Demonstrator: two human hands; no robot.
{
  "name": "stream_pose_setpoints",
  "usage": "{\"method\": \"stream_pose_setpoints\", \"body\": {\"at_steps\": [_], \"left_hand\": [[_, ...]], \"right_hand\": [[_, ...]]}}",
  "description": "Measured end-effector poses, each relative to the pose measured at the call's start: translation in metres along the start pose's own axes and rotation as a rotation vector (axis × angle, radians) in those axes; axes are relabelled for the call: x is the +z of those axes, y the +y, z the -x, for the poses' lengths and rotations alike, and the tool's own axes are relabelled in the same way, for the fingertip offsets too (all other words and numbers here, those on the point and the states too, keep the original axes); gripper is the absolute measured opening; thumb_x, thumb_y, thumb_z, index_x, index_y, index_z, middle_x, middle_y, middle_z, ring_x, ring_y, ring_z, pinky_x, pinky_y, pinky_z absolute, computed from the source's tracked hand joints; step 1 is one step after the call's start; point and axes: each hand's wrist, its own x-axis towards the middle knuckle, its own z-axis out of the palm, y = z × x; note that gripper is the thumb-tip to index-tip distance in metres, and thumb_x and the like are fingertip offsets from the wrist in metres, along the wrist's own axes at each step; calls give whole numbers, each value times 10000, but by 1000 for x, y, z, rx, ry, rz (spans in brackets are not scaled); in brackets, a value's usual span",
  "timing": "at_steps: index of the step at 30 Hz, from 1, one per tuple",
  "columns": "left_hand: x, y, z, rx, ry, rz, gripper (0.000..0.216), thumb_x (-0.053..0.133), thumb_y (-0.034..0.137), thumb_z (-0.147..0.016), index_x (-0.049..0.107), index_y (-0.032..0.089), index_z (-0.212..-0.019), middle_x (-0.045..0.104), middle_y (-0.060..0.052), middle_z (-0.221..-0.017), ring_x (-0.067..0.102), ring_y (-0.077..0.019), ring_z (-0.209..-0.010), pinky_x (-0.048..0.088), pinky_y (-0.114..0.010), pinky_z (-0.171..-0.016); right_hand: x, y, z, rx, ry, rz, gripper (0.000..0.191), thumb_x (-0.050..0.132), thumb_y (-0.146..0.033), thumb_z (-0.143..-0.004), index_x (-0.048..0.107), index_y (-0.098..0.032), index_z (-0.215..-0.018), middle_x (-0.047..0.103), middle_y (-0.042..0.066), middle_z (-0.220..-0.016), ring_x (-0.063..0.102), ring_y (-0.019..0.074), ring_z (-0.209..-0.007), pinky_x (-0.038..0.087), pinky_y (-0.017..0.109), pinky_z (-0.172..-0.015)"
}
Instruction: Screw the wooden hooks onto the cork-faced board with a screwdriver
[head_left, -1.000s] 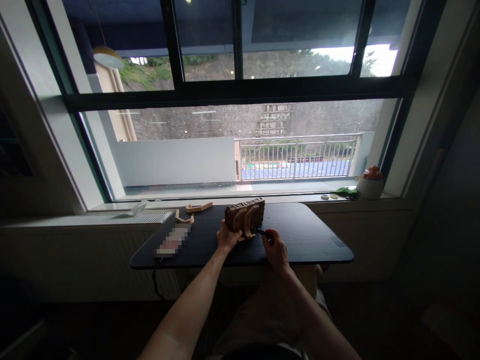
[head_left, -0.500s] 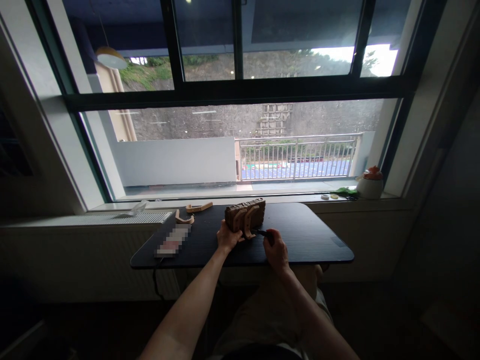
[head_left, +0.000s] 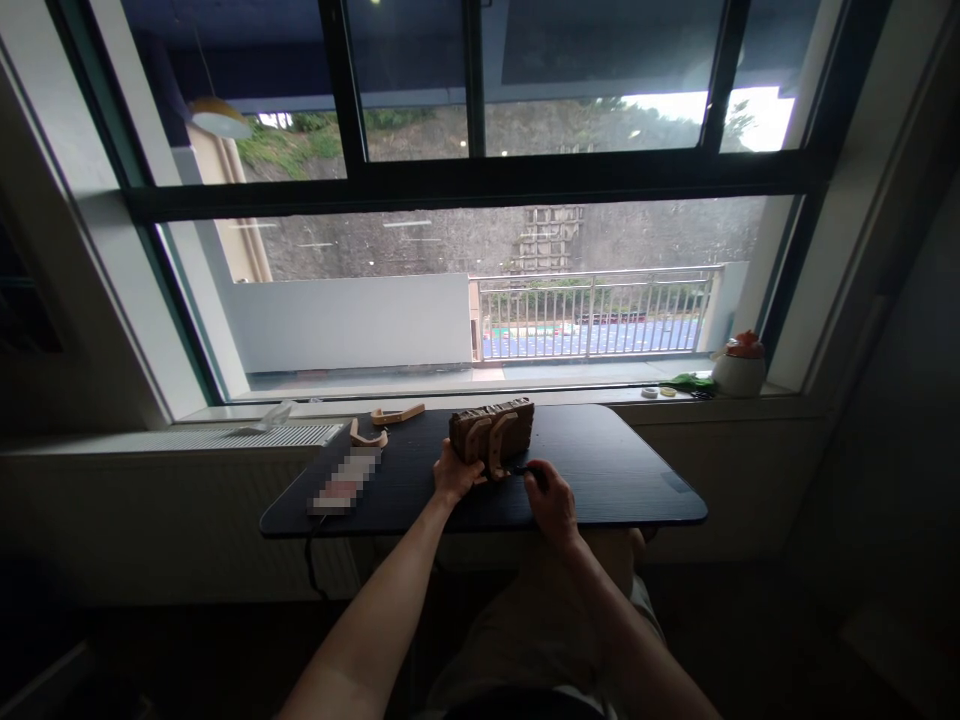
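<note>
My left hand (head_left: 454, 474) is closed round the lower left end of a brown box-like wooden piece (head_left: 517, 434), holding it tilted up on the dark table. Curved light-wood parts (head_left: 496, 445) stand against its near face. My right hand (head_left: 551, 497) grips a slim black hand tool (head_left: 519, 469), whose exact kind is too dark to make out. The tool points left at the foot of the nearer curved part; whether its tip touches the wood I cannot tell. Two loose angled wooden parts, one (head_left: 397, 414) behind the other (head_left: 367, 436), lie at the table's back left.
The black table (head_left: 615, 465) has rounded corners and stands against the window sill. A blurred-out phone-like slab (head_left: 346, 482) with a cable lies on its left. A ribbed radiator (head_left: 225, 436) is at left; a white pot with an orange top (head_left: 741, 366) sits on the sill.
The brown wooden piece has turned slightly, its right end shifting a little to the right. My right hand and the black tool have shifted only slightly. My left hand keeps its hold.
</note>
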Motion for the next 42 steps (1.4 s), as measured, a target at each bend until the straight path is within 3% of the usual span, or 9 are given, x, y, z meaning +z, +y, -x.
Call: {"method": "stream_pose_setpoints", "body": {"at_steps": [6, 23, 32, 42], "left_hand": [[1, -2, -1, 4, 6, 9, 482, 677, 357, -666, 460, 228, -1078, 688, -27, -950, 648, -223, -918, 477, -292, -757], [2, -2, -3, -4, 27, -1, 508, 663, 382, -654, 427, 210, -1070, 675, -57, -984, 634, -250, -965, 450, -303, -803], [-5, 5, 2, -46, 4, 33, 458, 654, 383, -687, 452, 217, -1062, 686, -40, -966, 647, -226, -929, 467, -276, -756], [-7, 5, 2, -37, -5, 58, 440, 661, 372, -683, 463, 214, -1043, 689, -49, -964, 642, -233, -959, 454, -303, -810]], "right_hand": [[0, 3, 0, -87, 16, -79, 263, 482, -332, -823, 626, -183, -986, 681, 51, -884, 607, 156, -718, 478, 279, -710], [2, 9, -1, -211, -2, -91, 237, 514, -275, -819, 665, -206, -988, 654, 33, -843, 600, 135, -690, 488, 255, -676], [-3, 3, 2, -217, -39, 73, 280, 449, -287, -863, 648, -194, -1036, 596, 36, -825, 557, 120, -652, 465, 241, -658], [-25, -26, -25, -369, -226, 376, 286, 455, -238, -863, 635, -286, -1081, 604, 31, -903, 562, 161, -840, 401, 248, -728]]}}
